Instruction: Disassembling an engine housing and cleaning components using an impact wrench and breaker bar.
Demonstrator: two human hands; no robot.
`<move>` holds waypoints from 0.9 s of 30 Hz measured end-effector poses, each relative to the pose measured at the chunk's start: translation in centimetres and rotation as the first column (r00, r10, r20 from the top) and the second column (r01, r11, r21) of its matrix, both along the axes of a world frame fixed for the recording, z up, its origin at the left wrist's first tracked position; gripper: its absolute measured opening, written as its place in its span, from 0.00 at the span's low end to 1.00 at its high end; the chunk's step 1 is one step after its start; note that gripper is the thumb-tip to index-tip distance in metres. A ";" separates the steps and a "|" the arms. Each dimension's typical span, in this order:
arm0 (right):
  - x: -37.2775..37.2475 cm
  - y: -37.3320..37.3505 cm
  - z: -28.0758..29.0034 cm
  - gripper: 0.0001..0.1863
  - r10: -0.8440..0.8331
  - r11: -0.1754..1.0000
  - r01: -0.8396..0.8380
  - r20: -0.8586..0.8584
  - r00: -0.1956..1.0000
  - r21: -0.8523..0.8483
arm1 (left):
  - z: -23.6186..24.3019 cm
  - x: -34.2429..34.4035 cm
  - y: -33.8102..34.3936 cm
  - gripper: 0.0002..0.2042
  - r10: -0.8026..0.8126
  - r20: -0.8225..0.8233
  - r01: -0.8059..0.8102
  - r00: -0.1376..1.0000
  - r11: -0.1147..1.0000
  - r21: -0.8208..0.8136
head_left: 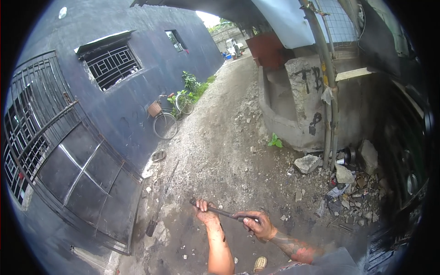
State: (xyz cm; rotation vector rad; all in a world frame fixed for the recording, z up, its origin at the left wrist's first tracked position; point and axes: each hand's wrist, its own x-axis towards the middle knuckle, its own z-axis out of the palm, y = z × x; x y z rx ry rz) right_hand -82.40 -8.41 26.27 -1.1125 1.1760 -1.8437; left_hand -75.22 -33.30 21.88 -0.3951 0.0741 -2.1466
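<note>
Both hands grip a dark metal bar point(223, 212) held roughly level over a dirt and gravel lane. My left hand point(204, 208) is closed around the bar near its left end. My right hand point(257, 224) is closed around its right end, the forearm coming in from the lower right. A second long dark tool with a blade-like end point(160, 201) lies on the ground to the left of my hands, apart from them. My foot in a sandal point(260, 263) shows at the bottom edge.
A dark metal gate point(78, 165) and a dark wall with a barred window point(112, 62) stand on the left. A bicycle with a basket point(167, 114) leans there. Concrete blocks point(298, 101), poles point(327, 91) and rubble point(348, 183) lie on the right.
</note>
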 end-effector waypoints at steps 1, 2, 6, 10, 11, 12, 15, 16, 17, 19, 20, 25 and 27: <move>0.1 0.1 -0.1 0.17 -0.003 1.000 0.003 -0.016 1.000 0.009 | -0.1 0.2 0.1 0.19 0.073 0.075 -0.075 0.994 0.997 0.020; 0.2 0.1 -0.1 0.15 0.050 0.996 -0.052 0.022 0.998 0.067 | -0.1 0.3 0.1 0.18 0.026 -0.021 -0.025 0.999 0.999 0.031; 0.9 0.2 -0.5 0.14 0.049 0.998 -0.047 -0.041 0.998 0.050 | 0.2 0.9 0.0 0.16 -0.050 -0.148 0.039 0.988 0.996 -0.078; 1.2 0.6 -0.5 0.14 0.044 0.994 -0.038 -0.062 0.997 0.098 | -0.1 0.6 1.0 0.16 -0.146 -0.094 0.140 0.985 0.987 -0.075; 1.1 0.7 -0.5 0.14 0.024 0.994 -0.014 -0.094 0.995 0.104 | -0.2 0.4 1.4 0.16 -0.094 -0.104 0.082 0.990 0.990 -0.118; 1.1 0.9 -0.4 0.14 0.053 0.994 -0.045 -0.078 0.996 0.099 | -0.4 0.2 1.7 0.16 -0.124 -0.096 0.122 0.988 0.992 -0.034; 1.0 1.4 -0.5 0.14 0.095 0.989 -0.090 -0.040 0.995 0.114 | -0.7 -0.9 2.2 0.16 -0.115 -0.001 0.115 0.993 0.989 0.090; 1.2 1.6 -0.6 0.14 0.088 0.992 -0.083 -0.040 0.995 0.095 | -0.8 -1.3 2.2 0.16 -0.073 0.106 0.060 0.992 0.991 0.123; 1.3 1.7 -0.7 0.14 0.036 0.996 -0.031 -0.058 0.998 0.078 | -0.8 -1.7 2.2 0.16 -0.080 0.146 0.061 0.986 0.990 0.131; 2.0 1.9 -1.1 0.14 0.045 0.997 -0.038 -0.093 0.995 0.072 | -0.9 -2.3 2.1 0.16 0.028 0.408 -0.070 0.913 0.994 0.087; 2.1 2.0 -1.3 0.14 0.005 0.998 0.004 -0.137 0.991 0.066 | -0.9 -2.4 2.2 0.15 0.070 0.545 -0.067 0.835 0.997 -0.027; 2.8 2.2 -1.9 0.14 -0.091 0.996 0.092 -0.270 0.959 -0.011 | 1.0 -2.9 2.4 0.16 0.119 0.780 -0.005 0.615 0.989 -0.147; 3.1 2.2 -1.8 0.14 -0.125 0.992 0.115 -0.288 0.949 -0.050 | 2.4 -3.7 2.6 0.16 0.116 0.808 0.036 0.577 0.985 -0.167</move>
